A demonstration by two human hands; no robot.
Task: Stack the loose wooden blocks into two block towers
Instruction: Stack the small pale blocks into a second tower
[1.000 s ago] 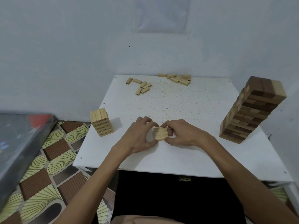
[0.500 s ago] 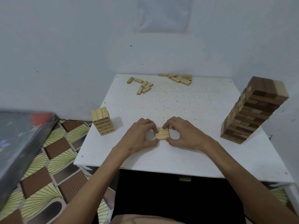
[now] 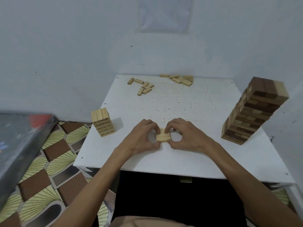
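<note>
Wooden blocks (image 3: 163,137) are pinched mid-frame by left hand (image 3: 142,138) and right hand (image 3: 186,136); tall tower (image 3: 253,112) is built, short tower (image 3: 102,122) and upper-frame loose blocks (image 3: 144,87) are left.

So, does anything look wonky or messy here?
The tall brown-and-tan tower on the right looks tilted outward, though the wide lens may bend it; the small tower leans the other way. Also, loose blocks lie scattered at the table's far edge.

We see a flat block row (image 3: 163,137) mid-surface (image 3: 188,108), short tower (image 3: 102,122) at left edge, tall two-tone tower (image 3: 252,110) right, loose blocks (image 3: 144,86) along far edge.
</note>
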